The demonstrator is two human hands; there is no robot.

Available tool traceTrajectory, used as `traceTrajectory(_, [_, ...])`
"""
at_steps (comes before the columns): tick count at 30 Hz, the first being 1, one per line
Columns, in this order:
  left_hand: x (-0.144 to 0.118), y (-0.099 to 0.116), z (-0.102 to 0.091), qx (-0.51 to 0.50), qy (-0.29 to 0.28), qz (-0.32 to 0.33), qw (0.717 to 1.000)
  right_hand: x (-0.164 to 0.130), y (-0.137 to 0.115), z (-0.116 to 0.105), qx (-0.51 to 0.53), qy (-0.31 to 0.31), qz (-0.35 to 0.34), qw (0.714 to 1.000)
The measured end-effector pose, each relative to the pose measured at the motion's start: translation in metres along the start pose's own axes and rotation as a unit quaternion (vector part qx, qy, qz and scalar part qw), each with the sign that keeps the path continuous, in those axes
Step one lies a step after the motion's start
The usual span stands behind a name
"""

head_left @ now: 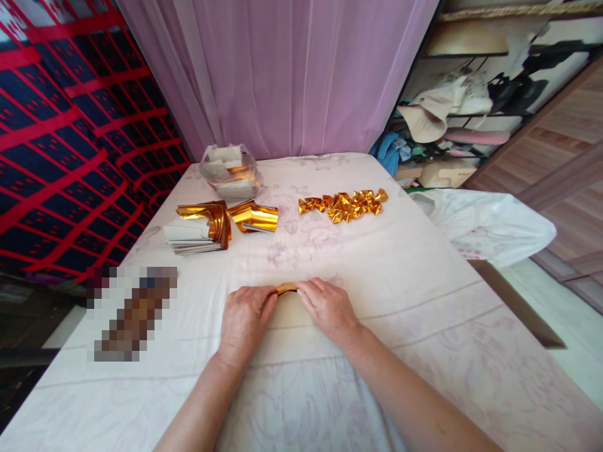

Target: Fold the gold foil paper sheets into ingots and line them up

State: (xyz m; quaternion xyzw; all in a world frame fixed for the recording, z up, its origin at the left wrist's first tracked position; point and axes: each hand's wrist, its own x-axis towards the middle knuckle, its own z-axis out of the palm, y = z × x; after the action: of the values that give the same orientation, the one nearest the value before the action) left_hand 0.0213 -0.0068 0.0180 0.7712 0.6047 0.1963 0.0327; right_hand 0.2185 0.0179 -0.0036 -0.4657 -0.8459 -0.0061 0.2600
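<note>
Between my two hands, low over the cloth, is a narrow strip of folded gold foil paper [286, 288]. My left hand [247, 314] pinches its left end, and my right hand [330, 307] pinches the right end. Most of the strip's ends are hidden under my fingers. Farther back on the left lie a fanned stack of gold foil paper sheets [195, 233] with pale backs and a curled gold sheet [257, 216]. Several folded gold foil pieces [348, 206] rest in a cluster at the back right.
The table wears a white floral cloth [400, 270]. A clear plastic bag [230, 171] of more paper stands at the back left. A pixelated patch covers something on the left. Beyond the right edge are a white plastic bag [499, 226] and a loaded shelf [471, 116].
</note>
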Motion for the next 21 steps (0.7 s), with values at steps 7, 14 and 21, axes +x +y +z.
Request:
traceTrajectory(7, [0.011, 0.005, 0.001, 0.038, -0.003, 0.051, 0.998, -0.002, 0.007, -0.005, 0.005, -0.02, 0.015, 1.0])
traceTrajectory(14, [0.021, 0.01, 0.009, -0.11, -0.012, -0.083, 0.99, 0.0, 0.008, -0.003, 0.02, -0.051, 0.036, 0.998])
traceTrajectory(21, [0.017, 0.008, 0.014, -0.094, -0.022, -0.094, 0.991, 0.0, 0.005, 0.003, 0.075, 0.015, 0.07, 0.995])
